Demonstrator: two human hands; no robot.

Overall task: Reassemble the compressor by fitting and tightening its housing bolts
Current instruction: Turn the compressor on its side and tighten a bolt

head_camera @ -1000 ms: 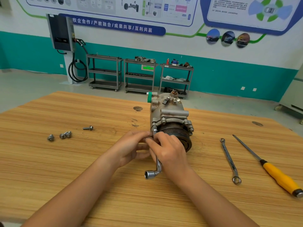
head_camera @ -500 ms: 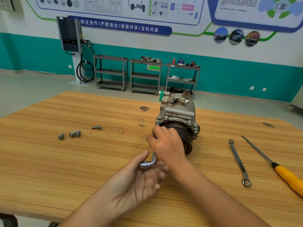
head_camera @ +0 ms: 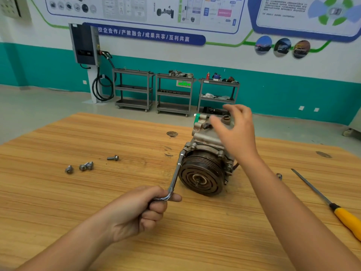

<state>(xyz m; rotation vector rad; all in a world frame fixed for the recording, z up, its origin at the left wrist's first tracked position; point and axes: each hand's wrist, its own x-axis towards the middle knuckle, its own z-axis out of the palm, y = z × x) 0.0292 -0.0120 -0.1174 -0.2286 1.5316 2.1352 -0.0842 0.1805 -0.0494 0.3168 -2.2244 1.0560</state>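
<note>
- Since half a second ago, our right hand (head_camera: 236,132) has let go of the tool and risen. It now hovers over the far top of the grey cast-metal compressor (head_camera: 205,141), fingers loosely spread and holding nothing. It is blurred, so we cannot tell whether it touches the housing.
- Our left hand (head_camera: 144,208), which lay open under the tool a moment ago, now has its fingers curled tightly round the bent near end of the chrome L-shaped socket wrench (head_camera: 175,177).
- From that grip the wrench's shaft slants up and away, and its far socket end meets the near-left corner of the compressor's flange. Whatever it sits on is hidden inside the socket.
- Our compressor lies on its side at the middle of the pale striped wooden table (head_camera: 78,202), with its dark grooved pulley (head_camera: 199,177) facing us.
- Four loose silver flanged bolts (head_camera: 86,166) lie well apart from the compressor on the left — one alone on the far left, two touching, and one on its side nearer the middle.
- On the right lies a long yellow-handled screwdriver (head_camera: 345,218). Between it and the compressor, only the ring end of a slim steel spanner (head_camera: 279,176) shows past our right forearm.
- Three grey metal shelf carts (head_camera: 134,90) stand against the teal far wall.
</note>
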